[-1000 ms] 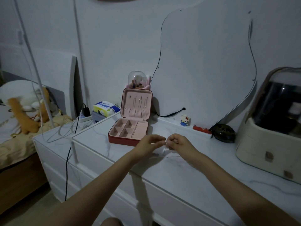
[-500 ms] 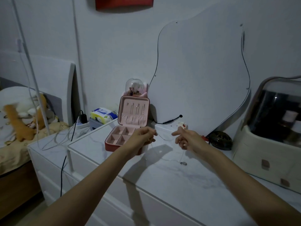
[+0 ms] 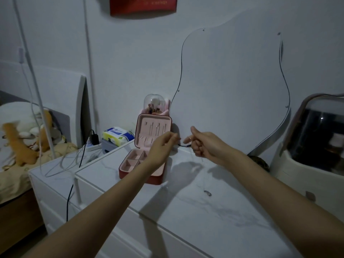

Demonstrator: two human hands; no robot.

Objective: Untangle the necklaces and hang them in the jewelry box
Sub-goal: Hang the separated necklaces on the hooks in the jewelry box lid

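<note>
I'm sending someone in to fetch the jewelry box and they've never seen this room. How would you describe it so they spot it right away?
Go to the white marble-look dresser top under the wavy wall mirror. The jewelry box stands at its back left, before a glass dome. It is the only square red case, open, with pink lining and small compartments.

Dim, bluish room light, soft arm shadows cast on the white dresser top (image 3: 214, 216) toward 6 o'clock, motion blur at 9 o'clock, wide-angle bending seen at the edges.
</note>
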